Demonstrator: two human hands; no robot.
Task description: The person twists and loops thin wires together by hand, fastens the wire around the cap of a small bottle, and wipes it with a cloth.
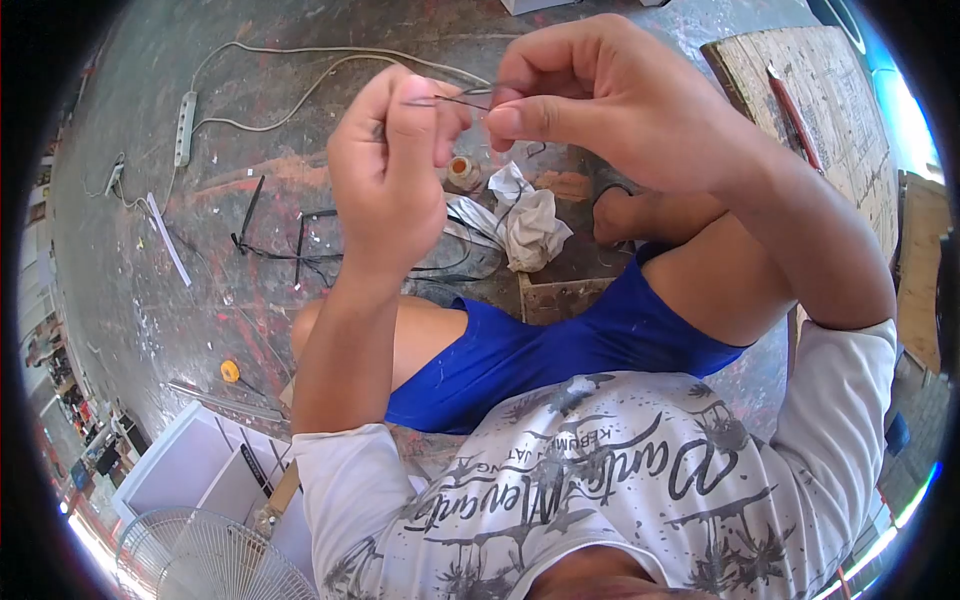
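Note:
My left hand (pixel 390 165) is raised in front of me, thumb and fingers pinched on one end of a thin dark strand (pixel 462 101). My right hand (pixel 610 110) pinches the same strand from the other side, so a short length runs between the two hands. Whether it is wire or thread cannot be made out. Below the hands, on the floor, are a small jar (pixel 462 172) with an amber-brown inside and a crumpled white cloth (pixel 532 225). Black straps or cords (pixel 300 250) lie to the left of them.
A white power strip (pixel 185 130) with a looping cable lies on the stained floor. At right, a red pen-like tool (pixel 795 118) rests on a wooden board (pixel 845 150). A yellow round object (pixel 230 371), a white cabinet-like box (pixel 165 470) and a fan (pixel 205 560) are at lower left.

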